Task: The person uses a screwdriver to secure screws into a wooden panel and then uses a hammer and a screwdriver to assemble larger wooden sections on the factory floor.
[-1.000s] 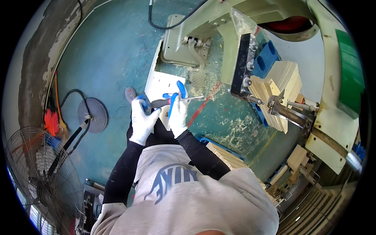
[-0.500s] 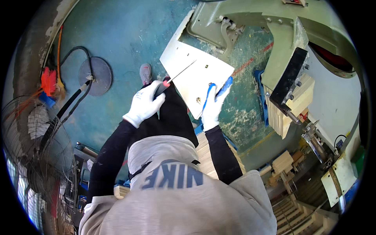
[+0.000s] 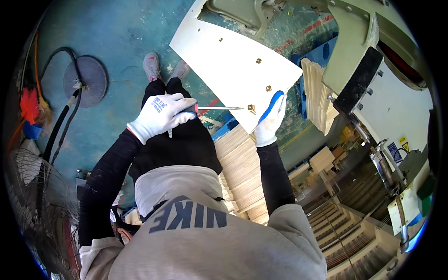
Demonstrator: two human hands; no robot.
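Note:
My left hand (image 3: 161, 114), in a white glove with a blue palm, is closed around the handle of a screwdriver (image 3: 219, 108). Its long shaft points right, and its tip lies beside a brass-coloured screw (image 3: 252, 109) near the near corner of a white panel (image 3: 228, 65). Several brass-coloured fittings dot this panel, one of them a little farther up (image 3: 268, 88). At the panel's right edge is my right hand (image 3: 271, 120), gloved the same way, with its fingers stretched out along the edge. Its thumb cannot be made out clearly.
Stacked pale wooden strips (image 3: 240, 163) stand below the panel, with another stack (image 3: 317, 93) to the right. A green machine frame (image 3: 347, 56) with a black bolted block (image 3: 357, 81) rises at the right. A round grey base (image 3: 86, 81) with cables and a wire fan guard (image 3: 35, 196) are at the left.
The screwdriver has swung from pointing up and away to level, its tip now beside the brass screw. My view has shifted, and my right hand's fingers have come closer together at the panel edge.

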